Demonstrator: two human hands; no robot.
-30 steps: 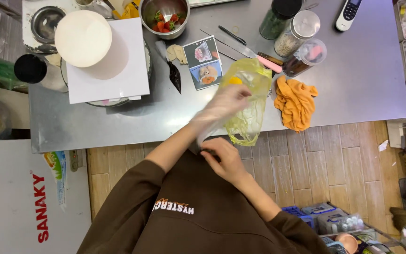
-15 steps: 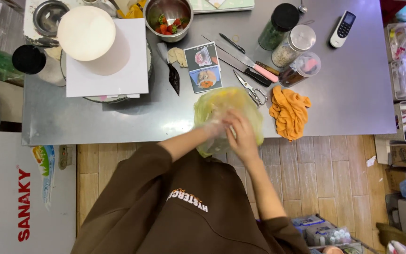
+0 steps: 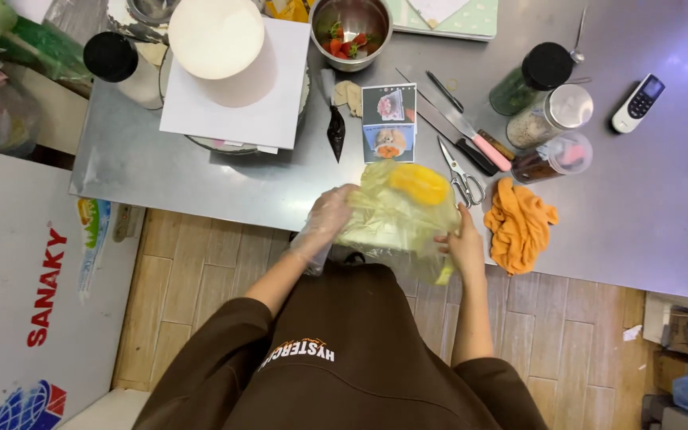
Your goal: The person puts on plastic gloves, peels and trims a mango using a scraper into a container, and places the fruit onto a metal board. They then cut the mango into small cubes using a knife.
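Pale yellow, see-through piping bag (image 3: 396, 219) with a deeper orange-yellow lump of cream (image 3: 418, 183) inside. Clear glove over the left hand (image 3: 330, 216). Orange cloth (image 3: 519, 224), crumpled. Grey steel counter (image 3: 201, 179). White cake (image 3: 220, 48) on a white square board (image 3: 236, 119). Red strawberries (image 3: 342, 44) in a silver bowl (image 3: 352, 22). Pink-handled knife (image 3: 463, 127). Dark brown piping bag (image 3: 335, 127). Black jar lid (image 3: 549, 65).

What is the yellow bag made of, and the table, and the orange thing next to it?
The bag looks like thin clear plastic: see-through and crinkled, with yellow cream inside. The table seems to be brushed steel: grey with a dull shine. The orange thing looks like soft cloth, bunched in folds. The left hand wears a clear, probably plastic, glove.
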